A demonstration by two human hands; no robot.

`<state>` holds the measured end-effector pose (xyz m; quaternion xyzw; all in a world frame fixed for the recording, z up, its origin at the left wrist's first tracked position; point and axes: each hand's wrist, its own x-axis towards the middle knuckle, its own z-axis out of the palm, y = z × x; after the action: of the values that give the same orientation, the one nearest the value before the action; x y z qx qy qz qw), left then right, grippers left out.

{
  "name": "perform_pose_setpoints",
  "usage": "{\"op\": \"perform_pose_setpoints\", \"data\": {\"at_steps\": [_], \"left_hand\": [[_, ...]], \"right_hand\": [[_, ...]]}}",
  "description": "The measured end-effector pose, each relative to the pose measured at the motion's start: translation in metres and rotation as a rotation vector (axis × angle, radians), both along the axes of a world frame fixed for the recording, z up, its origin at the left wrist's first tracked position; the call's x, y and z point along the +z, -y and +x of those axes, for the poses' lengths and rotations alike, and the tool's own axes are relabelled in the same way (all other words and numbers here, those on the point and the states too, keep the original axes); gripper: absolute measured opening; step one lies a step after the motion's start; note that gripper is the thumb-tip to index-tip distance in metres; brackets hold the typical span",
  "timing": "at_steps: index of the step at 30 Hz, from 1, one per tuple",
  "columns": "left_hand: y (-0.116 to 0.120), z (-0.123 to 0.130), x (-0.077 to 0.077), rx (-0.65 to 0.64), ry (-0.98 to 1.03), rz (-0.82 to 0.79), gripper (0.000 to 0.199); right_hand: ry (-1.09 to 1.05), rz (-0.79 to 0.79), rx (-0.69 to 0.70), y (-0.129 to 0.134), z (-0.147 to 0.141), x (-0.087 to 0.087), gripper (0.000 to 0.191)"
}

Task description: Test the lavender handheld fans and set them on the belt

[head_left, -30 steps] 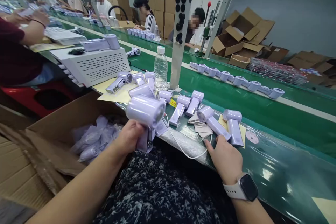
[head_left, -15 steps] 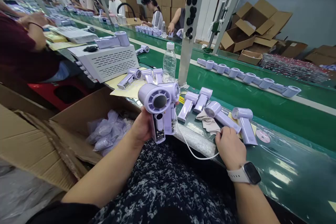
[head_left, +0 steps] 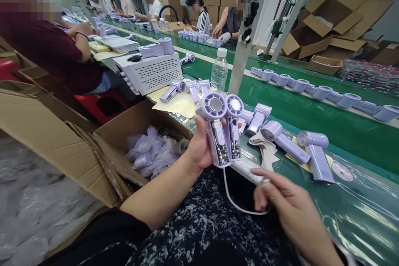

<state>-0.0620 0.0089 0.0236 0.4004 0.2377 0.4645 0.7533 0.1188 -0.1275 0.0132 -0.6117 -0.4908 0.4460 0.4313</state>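
My left hand (head_left: 201,143) is closed around two lavender handheld fans, held upright side by side. The nearer fan (head_left: 220,143) and the other fan (head_left: 235,133) show round grilles with silver centres and clear handle windows over circuit boards. From near the nearer fan's base, a white cable (head_left: 230,203) loops down and across to my right hand (head_left: 280,199). My right hand, blurred, is curled on the cable with its index finger stretched out. Something small and shiny shows at its fingers; I cannot tell what it is. A beige cloth (head_left: 264,149) lies beyond.
More fans (head_left: 288,145) lie on the green bench (head_left: 352,199). A water bottle (head_left: 219,70) stands by a metal post, with a white vented box (head_left: 152,72) further left. A carton (head_left: 115,133) holding bagged parts sits low left. Fan bodies line the conveyor (head_left: 368,131); co-workers sit around.
The two fans have turned so their grilles and windows face me more squarely. My right hand has come off the bench beside the cloth, towards me. The whole view has shifted left.
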Motion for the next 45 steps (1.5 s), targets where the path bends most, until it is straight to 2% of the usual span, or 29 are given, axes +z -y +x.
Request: {"op": "perform_pose_setpoints", "data": {"at_steps": [2, 3, 5, 7, 11, 13, 16, 18, 21, 23, 26, 30, 36, 41, 45], "left_hand": [[0.006, 0.005, 0.005, -0.01, 0.047, 0.002, 0.08], [0.008, 0.007, 0.007, -0.012, 0.068, 0.007, 0.079], [0.011, 0.009, 0.01, -0.024, 0.103, 0.01, 0.077], [0.011, 0.009, 0.011, -0.022, 0.152, 0.015, 0.077], [0.009, 0.007, 0.005, -0.017, 0.282, 0.031, 0.078], [0.008, 0.008, -0.002, -0.017, 0.306, 0.014, 0.077], [0.007, 0.01, -0.011, 0.062, 0.305, 0.01, 0.075], [0.004, 0.009, -0.012, 0.098, 0.31, 0.02, 0.074], [-0.001, 0.004, -0.007, 0.092, 0.371, -0.028, 0.073], [-0.002, 0.001, -0.002, 0.095, 0.409, -0.061, 0.072], [-0.001, -0.001, 0.002, 0.072, 0.403, -0.032, 0.071], [0.003, -0.002, -0.002, 0.048, 0.364, 0.01, 0.072], [0.003, -0.006, -0.001, 0.048, 0.354, -0.044, 0.075], [0.004, -0.003, 0.0, 0.071, 0.326, -0.014, 0.073], [0.003, -0.002, -0.003, 0.054, 0.321, -0.016, 0.071]], "right_hand": [[-0.156, -0.062, 0.197, -0.006, -0.023, 0.003, 0.042], [-0.209, -0.078, 0.232, -0.009, -0.033, 0.004, 0.037], [-0.272, -0.054, 0.229, -0.016, -0.048, 0.004, 0.035], [-0.308, 0.012, 0.223, -0.02, -0.056, 0.002, 0.042], [-0.355, 0.054, 0.25, -0.02, -0.064, -0.007, 0.051], [-0.37, 0.02, 0.206, -0.019, -0.069, -0.013, 0.049], [-0.398, -0.014, 0.077, -0.022, -0.074, -0.016, 0.047], [-0.344, 0.039, 0.069, -0.025, -0.073, -0.015, 0.046], [-0.09, 0.248, 0.204, -0.028, -0.066, -0.009, 0.042], [0.04, 0.338, 0.235, -0.029, -0.062, -0.006, 0.036], [0.036, 0.263, 0.159, -0.029, -0.063, -0.007, 0.039], [-0.132, 0.146, 0.065, -0.028, -0.068, -0.01, 0.045], [-0.047, 0.066, 0.174, -0.028, -0.062, -0.012, 0.053], [-0.163, 0.039, 0.057, -0.025, -0.064, -0.019, 0.051], [-0.147, 0.036, 0.089, -0.025, -0.061, -0.019, 0.051]]}}
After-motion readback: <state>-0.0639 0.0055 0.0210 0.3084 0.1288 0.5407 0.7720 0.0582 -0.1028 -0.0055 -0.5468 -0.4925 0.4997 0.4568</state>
